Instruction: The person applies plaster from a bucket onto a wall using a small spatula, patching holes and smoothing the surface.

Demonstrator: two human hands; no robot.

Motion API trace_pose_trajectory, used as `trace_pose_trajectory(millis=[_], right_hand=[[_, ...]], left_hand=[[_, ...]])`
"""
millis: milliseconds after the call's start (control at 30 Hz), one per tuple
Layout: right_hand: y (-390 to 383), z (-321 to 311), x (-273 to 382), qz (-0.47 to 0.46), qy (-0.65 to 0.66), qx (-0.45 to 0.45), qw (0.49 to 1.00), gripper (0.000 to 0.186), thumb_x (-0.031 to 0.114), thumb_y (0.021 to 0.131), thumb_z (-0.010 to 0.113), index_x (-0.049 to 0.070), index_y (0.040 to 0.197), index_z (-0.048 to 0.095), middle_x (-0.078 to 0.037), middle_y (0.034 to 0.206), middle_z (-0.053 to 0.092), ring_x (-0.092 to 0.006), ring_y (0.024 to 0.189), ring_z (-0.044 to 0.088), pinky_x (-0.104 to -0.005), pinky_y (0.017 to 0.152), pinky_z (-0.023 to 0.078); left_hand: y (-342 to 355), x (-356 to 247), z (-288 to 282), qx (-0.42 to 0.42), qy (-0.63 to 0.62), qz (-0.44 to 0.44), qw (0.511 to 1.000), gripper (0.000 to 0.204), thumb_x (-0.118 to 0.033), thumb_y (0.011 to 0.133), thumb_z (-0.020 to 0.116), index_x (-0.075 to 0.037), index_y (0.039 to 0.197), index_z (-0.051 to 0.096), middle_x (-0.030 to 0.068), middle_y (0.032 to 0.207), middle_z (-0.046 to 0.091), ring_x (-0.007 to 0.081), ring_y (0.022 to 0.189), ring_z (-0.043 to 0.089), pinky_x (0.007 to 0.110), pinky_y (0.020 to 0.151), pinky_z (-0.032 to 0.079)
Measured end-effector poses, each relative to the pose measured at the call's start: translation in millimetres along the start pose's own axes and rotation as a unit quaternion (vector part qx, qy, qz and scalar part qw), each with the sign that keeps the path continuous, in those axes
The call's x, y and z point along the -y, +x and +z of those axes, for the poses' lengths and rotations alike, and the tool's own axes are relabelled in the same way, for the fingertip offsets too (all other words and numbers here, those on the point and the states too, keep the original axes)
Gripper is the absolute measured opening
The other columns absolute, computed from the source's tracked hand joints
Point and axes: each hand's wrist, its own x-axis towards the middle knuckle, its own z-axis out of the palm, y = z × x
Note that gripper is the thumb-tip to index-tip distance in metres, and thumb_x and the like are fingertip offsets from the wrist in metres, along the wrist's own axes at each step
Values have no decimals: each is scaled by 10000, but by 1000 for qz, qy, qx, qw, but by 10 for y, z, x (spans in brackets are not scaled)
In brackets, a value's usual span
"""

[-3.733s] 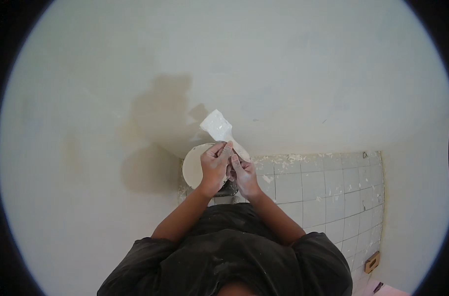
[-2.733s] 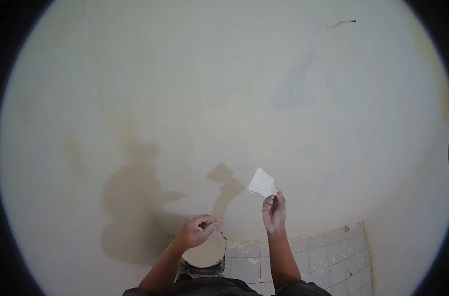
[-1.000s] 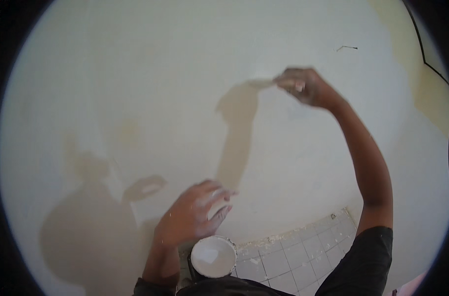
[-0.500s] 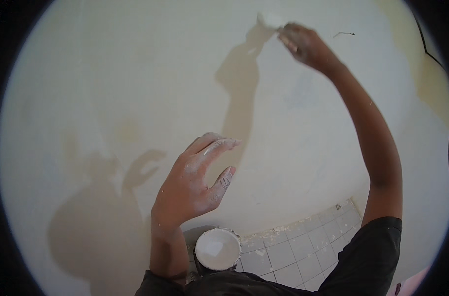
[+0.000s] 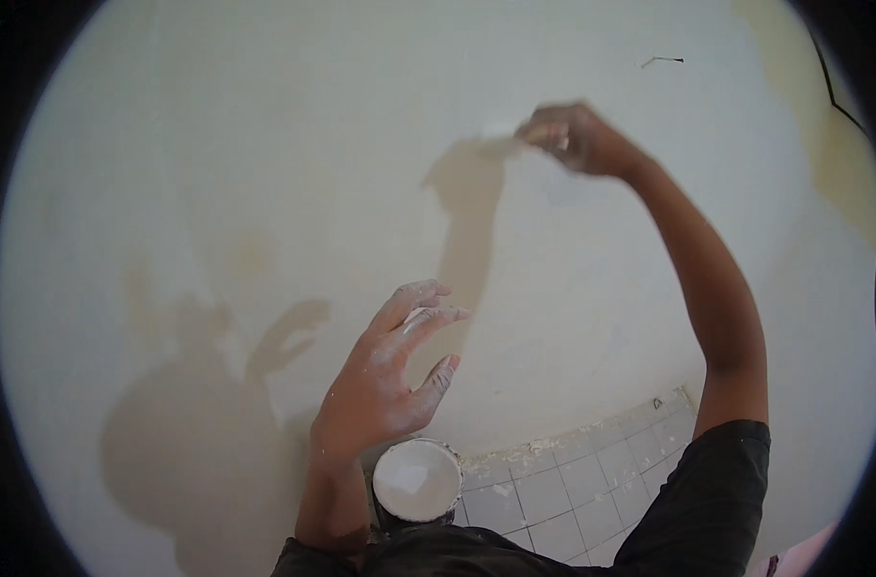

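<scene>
Against the pale wall [image 5: 323, 135], my right hand [image 5: 577, 139] grips a blurred, pale putty knife [image 5: 505, 135]; its blade is at or very near the surface. My left hand [image 5: 390, 375] is open, fingers curved and apart, smeared with white and holding nothing, in front of the wall lower down. Just below it stands a round dark bucket [image 5: 417, 481] with a pale rim and creamy white contents.
The tiled floor [image 5: 563, 500], spattered with white flakes, runs along the wall's foot. A small dark mark or wire [image 5: 664, 61] sits high on the wall. At the right are a yellowish patch [image 5: 842, 183] and a dark line. Shadows of my body and arms fall leftward.
From being held in both hands, the knife went to my right hand alone and rose up the wall. Over the last half second it came back down; my left hand lowered slightly.
</scene>
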Motion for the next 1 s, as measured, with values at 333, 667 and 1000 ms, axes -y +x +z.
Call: trace_pose_trajectory(millis=[333, 667, 1000], right_hand=[[507, -871, -159, -30, -222, -196, 955, 182, 4, 878, 661, 2, 1060, 670, -123, 1037, 704, -266, 842, 666, -330, 735, 535], [-572, 849, 235, -87, -58, 33, 994, 281, 16, 856, 643, -14, 1134, 609, -177, 1093, 630, -352, 985, 618, -430, 829, 557], [-187, 163, -30, 22, 66, 12, 998, 149, -41, 839, 669, 16, 974, 699, -130, 978, 703, -269, 857, 682, -361, 725, 552]], left_hand=[[-35, 2, 5, 16, 10, 7, 1000, 395, 10, 755, 702, -53, 1141, 647, 185, 1287, 554, 357, 1244, 526, 434, 1034, 438], [9, 47, 12, 22, 30, 3, 999, 382, 0, 776, 691, -54, 1150, 640, 179, 1306, 536, 351, 1250, 519, 436, 1036, 437], [-10, 82, 110, 45, -3, -4, 999, 397, -1, 766, 709, -68, 1154, 655, 181, 1328, 535, 349, 1272, 510, 436, 1047, 426]])
